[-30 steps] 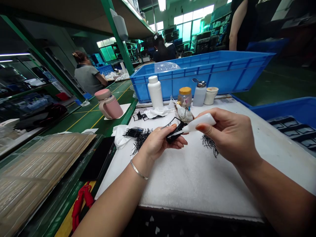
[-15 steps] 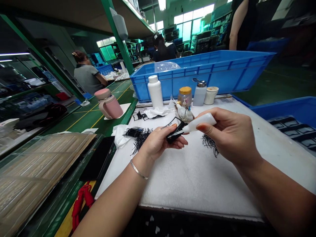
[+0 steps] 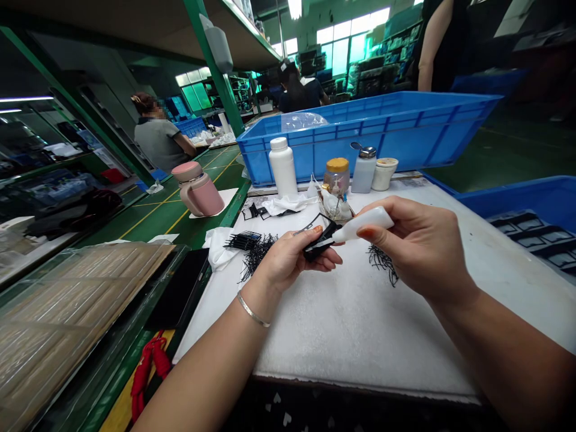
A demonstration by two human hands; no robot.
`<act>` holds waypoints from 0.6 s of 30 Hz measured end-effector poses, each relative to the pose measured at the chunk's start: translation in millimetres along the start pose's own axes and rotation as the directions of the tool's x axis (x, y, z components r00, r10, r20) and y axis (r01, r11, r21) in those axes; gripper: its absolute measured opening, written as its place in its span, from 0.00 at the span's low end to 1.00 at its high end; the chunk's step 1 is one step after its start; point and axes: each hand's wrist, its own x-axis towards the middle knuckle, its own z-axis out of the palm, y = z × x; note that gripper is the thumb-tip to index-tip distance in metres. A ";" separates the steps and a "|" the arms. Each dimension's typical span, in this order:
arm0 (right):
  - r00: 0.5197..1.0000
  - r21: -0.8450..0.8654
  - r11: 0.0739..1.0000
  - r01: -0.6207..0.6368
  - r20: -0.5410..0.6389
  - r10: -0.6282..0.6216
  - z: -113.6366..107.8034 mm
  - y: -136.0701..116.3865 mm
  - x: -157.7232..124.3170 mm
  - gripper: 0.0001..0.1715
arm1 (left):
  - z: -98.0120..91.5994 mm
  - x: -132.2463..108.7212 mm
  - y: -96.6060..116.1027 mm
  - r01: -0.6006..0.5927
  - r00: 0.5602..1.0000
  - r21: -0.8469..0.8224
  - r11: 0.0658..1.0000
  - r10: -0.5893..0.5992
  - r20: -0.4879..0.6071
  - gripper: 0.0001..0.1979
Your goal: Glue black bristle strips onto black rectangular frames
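A black frame piece [image 3: 330,230] is pinched between the left hand's [image 3: 294,255] thumb and fingers, above the white work surface [image 3: 342,324]; a plain white squeeze bottle [image 3: 371,224] is clasped by the right hand [image 3: 425,252], its nozzle held at the piece. Marks on the lidded cup [image 3: 384,177] behind cannot be read.

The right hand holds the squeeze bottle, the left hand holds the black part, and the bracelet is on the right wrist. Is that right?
Not quite: the bracelet is on the left hand's wrist, as the head view shows. The rest is correct: the right hand holds the squeeze bottle, and the left holds the black part.
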 end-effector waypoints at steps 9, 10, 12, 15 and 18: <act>1.000 -0.007 1.000 -0.005 -0.004 0.005 0.0 0.0 0.1 0.13 | -0.2 0.0 -0.1 0.004 1.000 0.017 1.000 -0.004 -0.008 0.21; 1.000 -0.005 1.000 -0.004 -0.003 0.004 0.1 0.0 0.1 0.13 | -0.2 -0.1 -0.1 0.004 1.000 0.017 1.000 -0.004 -0.007 0.21; 1.000 -0.003 1.000 -0.009 -0.001 0.009 0.3 0.0 0.0 0.13 | -0.2 -0.1 -0.2 0.004 1.000 0.016 1.000 -0.004 -0.007 0.21; 1.000 0.009 1.000 -0.018 -0.001 0.018 0.6 -0.6 0.1 0.13 | -0.4 -0.2 -0.2 0.001 1.000 0.011 1.000 -0.001 -0.009 0.21; 0.999 0.045 0.998 -0.032 -0.013 0.033 -0.3 -0.4 1.1 0.13 | -0.6 -0.5 0.1 -0.005 1.000 0.010 1.000 0.005 -0.015 0.20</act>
